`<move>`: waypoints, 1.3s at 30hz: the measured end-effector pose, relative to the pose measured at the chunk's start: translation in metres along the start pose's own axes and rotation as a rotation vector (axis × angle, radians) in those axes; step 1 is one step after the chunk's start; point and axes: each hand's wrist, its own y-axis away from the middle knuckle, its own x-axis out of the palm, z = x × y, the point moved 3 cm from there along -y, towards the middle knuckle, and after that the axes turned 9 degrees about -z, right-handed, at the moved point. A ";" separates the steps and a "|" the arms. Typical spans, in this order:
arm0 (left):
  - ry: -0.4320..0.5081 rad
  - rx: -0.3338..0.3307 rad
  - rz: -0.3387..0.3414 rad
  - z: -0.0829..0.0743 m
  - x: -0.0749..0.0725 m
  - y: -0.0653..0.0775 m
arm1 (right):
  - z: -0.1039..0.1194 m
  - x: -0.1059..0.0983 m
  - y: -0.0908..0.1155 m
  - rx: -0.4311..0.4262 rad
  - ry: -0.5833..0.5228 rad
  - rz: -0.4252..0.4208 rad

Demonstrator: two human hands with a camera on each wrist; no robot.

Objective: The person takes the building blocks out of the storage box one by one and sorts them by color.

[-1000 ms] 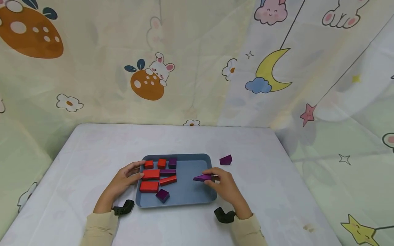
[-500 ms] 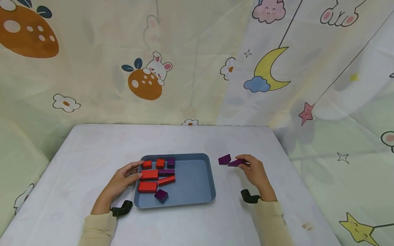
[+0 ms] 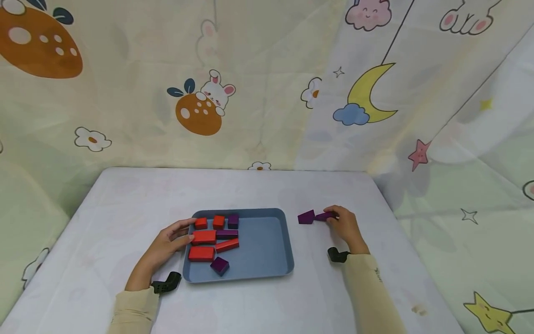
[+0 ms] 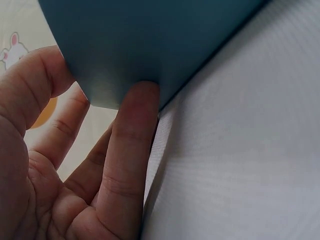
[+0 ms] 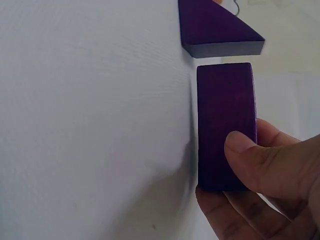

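Observation:
My left hand point(image 3: 168, 243) grips the left edge of a blue-grey tray point(image 3: 263, 250); in the left wrist view, one fingertip presses the tray's outer wall point(image 4: 115, 45) and another bends at its rim. My right hand point(image 3: 344, 227) pinches a purple wooden block point(image 5: 225, 110) between thumb and fingers, low over the white table right of the tray. In the right wrist view this block shows a long flat face. Just beyond its end lies another purple block point(image 5: 215, 27) with slanted sides, also seen in the head view left of the held one.
Inside the tray's left half sit several red blocks point(image 3: 201, 253) and several purple ones, including a cube point(image 3: 219, 266) set askew near the front. The tray's right half shows bare floor. A printed cloth point(image 3: 267, 93) hangs behind the white table point(image 3: 233, 308).
My right hand has carried the purple block from above the tray's right side out to the table at the right, beside the slanted purple block. My left hand stays on the tray.

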 end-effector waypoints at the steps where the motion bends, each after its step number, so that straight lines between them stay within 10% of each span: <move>1: 0.001 0.002 0.002 0.000 0.000 0.000 | 0.000 0.001 -0.001 0.003 -0.009 0.004; 12: -0.004 0.016 -0.005 0.000 0.000 -0.001 | 0.010 -0.002 0.009 0.075 -0.073 0.005; 21: -0.007 0.014 -0.001 0.000 0.000 0.000 | 0.055 -0.002 0.040 -0.026 -0.202 -0.115; 39: 0.016 0.019 -0.003 -0.001 0.000 -0.001 | 0.153 0.068 0.108 -0.105 -0.480 -0.011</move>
